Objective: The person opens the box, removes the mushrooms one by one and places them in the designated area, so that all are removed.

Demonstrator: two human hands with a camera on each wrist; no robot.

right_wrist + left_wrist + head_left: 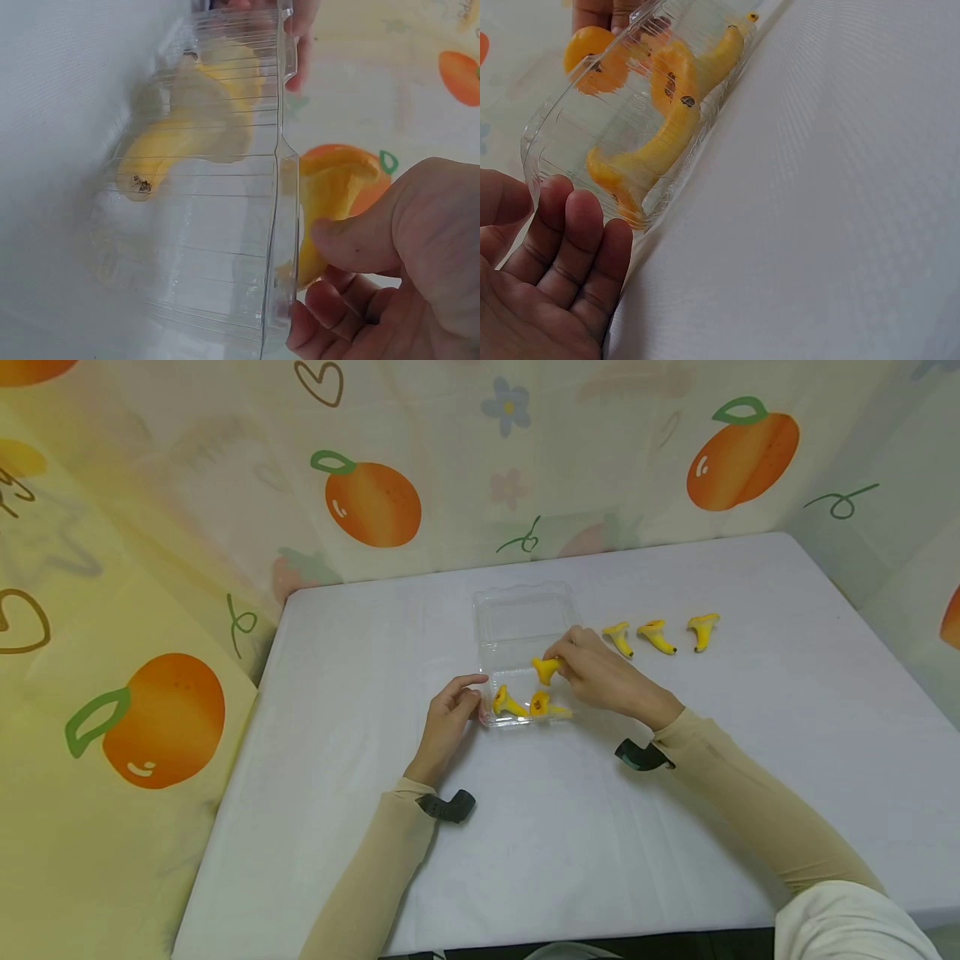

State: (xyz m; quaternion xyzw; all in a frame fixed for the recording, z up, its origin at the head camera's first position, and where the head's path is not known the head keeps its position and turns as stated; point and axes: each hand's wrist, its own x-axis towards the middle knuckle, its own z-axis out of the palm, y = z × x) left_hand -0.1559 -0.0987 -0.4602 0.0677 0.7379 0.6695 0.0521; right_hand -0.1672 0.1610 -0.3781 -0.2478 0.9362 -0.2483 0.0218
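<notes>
Mushroom (545, 671), yellow, pinched in right hand (603, 677) over opened clear container (517, 657). Left hand (444, 718) grips container's left edge. 2 similar mushrooms (512, 703) lie inside; 3 loose mushrooms (655, 637) on white-covered bench (352, 710), right of container. Fruit-print backdrop (442, 460) behind.

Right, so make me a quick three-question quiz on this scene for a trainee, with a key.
1. True or false: the clear container is closed.
2. How many yellow pieces lie on the white tabletop to the right of the container?
3. Which hand pinches a yellow piece? A) left, B) right, C) both.

Key:
1. False; its lid is open.
2. Three.
3. B, the right hand.
</notes>
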